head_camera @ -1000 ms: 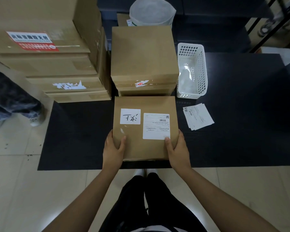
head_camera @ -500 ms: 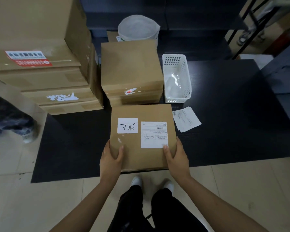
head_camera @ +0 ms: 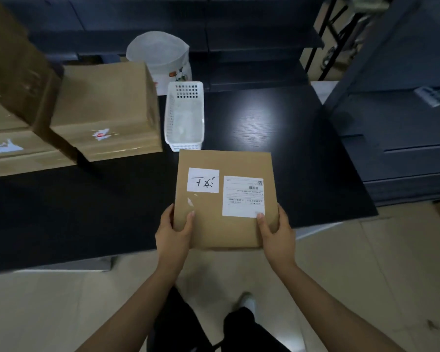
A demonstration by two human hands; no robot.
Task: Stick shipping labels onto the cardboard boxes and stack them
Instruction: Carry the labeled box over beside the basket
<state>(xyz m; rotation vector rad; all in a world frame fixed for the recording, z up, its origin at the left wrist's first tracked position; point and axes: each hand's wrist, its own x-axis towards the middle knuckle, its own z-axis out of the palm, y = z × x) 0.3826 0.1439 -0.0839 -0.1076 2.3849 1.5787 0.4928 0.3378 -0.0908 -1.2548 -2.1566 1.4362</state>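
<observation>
A flat cardboard box (head_camera: 224, 224) is held up over the near edge of the black table (head_camera: 290, 148). Its top carries a printed shipping label (head_camera: 243, 196) and a white handwritten sticker (head_camera: 203, 180). My left hand (head_camera: 172, 231) grips the box's near left corner, thumb on top. My right hand (head_camera: 277, 231) grips the near right corner, its thumb touching the label's lower edge. More cardboard boxes (head_camera: 104, 110) are stacked on the table's left side.
A white plastic basket (head_camera: 184, 118) stands just beyond the held box. Behind it sits a white bag-like container (head_camera: 160, 55). Dark shelving (head_camera: 404, 123) closes the right side. The pale tiled floor (head_camera: 366, 275) lies below, and my legs show there.
The box has been lifted off the table and carried to the right. The loose labels beside the basket are now hidden from view. The view has swung right; the left stack looks blurred.
</observation>
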